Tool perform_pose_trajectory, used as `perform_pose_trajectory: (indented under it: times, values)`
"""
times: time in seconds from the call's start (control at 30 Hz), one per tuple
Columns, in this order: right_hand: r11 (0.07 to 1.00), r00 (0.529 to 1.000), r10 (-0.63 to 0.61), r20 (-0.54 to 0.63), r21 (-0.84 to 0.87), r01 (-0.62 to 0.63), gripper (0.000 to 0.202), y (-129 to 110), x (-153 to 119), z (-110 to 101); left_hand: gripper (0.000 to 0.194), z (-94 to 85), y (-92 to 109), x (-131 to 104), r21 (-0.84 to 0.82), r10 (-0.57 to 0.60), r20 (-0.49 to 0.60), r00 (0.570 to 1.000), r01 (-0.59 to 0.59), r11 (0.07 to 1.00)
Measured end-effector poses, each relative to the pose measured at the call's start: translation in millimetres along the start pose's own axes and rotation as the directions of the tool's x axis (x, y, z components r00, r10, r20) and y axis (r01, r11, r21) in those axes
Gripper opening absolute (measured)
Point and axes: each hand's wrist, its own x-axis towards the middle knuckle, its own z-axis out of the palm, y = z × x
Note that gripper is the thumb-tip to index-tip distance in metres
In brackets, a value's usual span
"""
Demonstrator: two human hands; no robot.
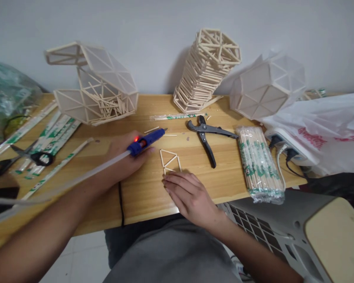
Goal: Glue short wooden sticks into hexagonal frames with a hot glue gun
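The wooden table (147,196) spans the scene; its left end is cut off, and the arms cover parts of its near edge. The white bag (336,122) at far right is cut off by the picture's edge. Along the far side stand, left to right, an open shell (115,70) with sticks inside, a leaning tower (199,84), and a panelled shell (262,86) whose contents are hard to make out. The stick pack (259,161) lies on the right; the cutter (203,135) lies beside it, handles apart. The left hand (128,155) is closed around the body of the glue gun (150,139); its fingers are mostly hidden. The right hand (191,196) is half closed, fingers together and bent, with the tips at the near end of the frame (171,161); whether they pinch a stick cannot be told. The gun's long axis runs from near left to far right, nozzle to the far right; a glue stick (106,167) trails from its rear, blurred toward the left edge. The frame lies flat at table centre, long axis near to far, its near end concealed by the right fingers. A thin loose stick (171,135) lies just beyond the frame.
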Motion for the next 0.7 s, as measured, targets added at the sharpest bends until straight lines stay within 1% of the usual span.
perform_pose_trajectory:
  times: [0.07,0.13,0.33,0.53,0.7]
  values:
    - [1.0,1.0,-0.009,-0.004,-0.01,0.009,0.023,0.4,-0.4,0.7,0.03,7.5,4.1,-1.2,-0.04,0.007,0.006,1.0,-0.007,0.999]
    - [1.0,1.0,-0.021,-0.004,-0.022,0.021,0.023,0.8,-1.1,1.3,0.031,12.7,6.1,-0.8,-0.062,0.014,0.044,0.999,-0.012,0.998]
    - [0.998,0.999,-0.05,-0.016,-0.032,0.049,0.023,1.7,-2.4,2.5,0.037,14.7,6.4,3.2,-0.087,0.053,0.156,0.986,-0.04,0.995]
    - [0.998,0.999,-0.051,-0.015,-0.039,0.05,0.023,2.7,-2.9,3.0,0.035,16.6,5.7,4.1,-0.068,0.098,0.188,0.977,-0.087,0.994]
    - [0.996,0.998,-0.058,-0.018,-0.063,0.057,0.023,3.4,-3.4,3.2,0.035,18.5,3.0,3.6,-0.053,0.11,0.174,0.979,-0.102,0.993]
